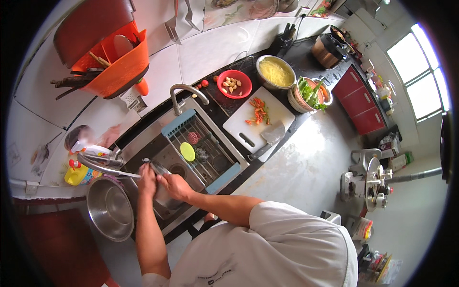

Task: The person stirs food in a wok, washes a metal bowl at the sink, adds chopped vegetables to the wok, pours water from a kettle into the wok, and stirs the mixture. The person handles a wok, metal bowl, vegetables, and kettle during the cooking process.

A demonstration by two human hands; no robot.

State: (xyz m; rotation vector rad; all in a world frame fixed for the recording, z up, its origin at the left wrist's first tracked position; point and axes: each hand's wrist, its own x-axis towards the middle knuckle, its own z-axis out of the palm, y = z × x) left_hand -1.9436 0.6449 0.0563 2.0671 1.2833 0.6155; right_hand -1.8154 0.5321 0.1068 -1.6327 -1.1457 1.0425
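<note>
Over the sink basin [168, 217], my right hand [176, 186] grips the rim of a shiny metal bowl [168, 201], which is tilted and partly hidden by both hands. My left hand [147, 182] is against the bowl's other side, beneath the end of the curved faucet [95, 162]. Its fingers are mostly hidden, so their hold is unclear. A drain [178, 170] shows just beyond the bowl. Across the sink's other half sits a blue-ended draining rack [219, 181], with a yellow-green oval item [187, 152] and a pink round item [194, 137] at it.
A large steel basin [110, 210] stands left of the sink. On the counter are a cutting board [236, 125] with chopped peppers [259, 111] and a cleaver [273, 133], a red bowl of garlic [235, 84], a bowl of yellow shreds [276, 73] and a basket of greens [300, 101].
</note>
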